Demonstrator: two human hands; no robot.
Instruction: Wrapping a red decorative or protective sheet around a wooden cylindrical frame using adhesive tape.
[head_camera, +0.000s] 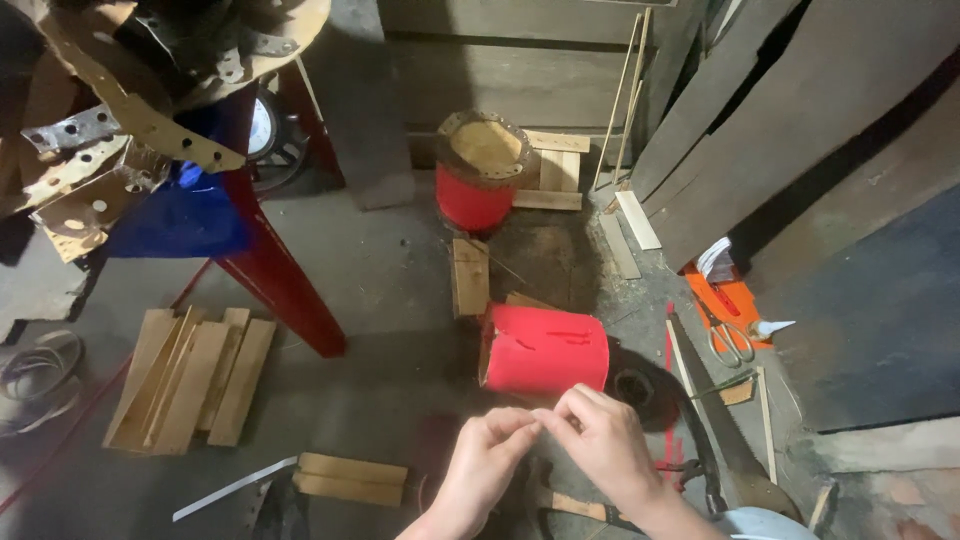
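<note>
On the grey workshop floor (400, 280), dark boards (760, 110) lean at the right and a red metal leg (275, 275) crosses the left. A stack of wood slats (190, 378) lies lower left. A red drum (545, 350) lies on its side, just beyond both hands; a second red drum (478, 170) stands upright further back. A handsaw (715, 420) lies right, scissors (728, 338) beside it. Left hand (480, 470) and right hand (605, 445) meet fingertip to fingertip, pinched nearly closed; what they pinch is too small to tell.
</note>
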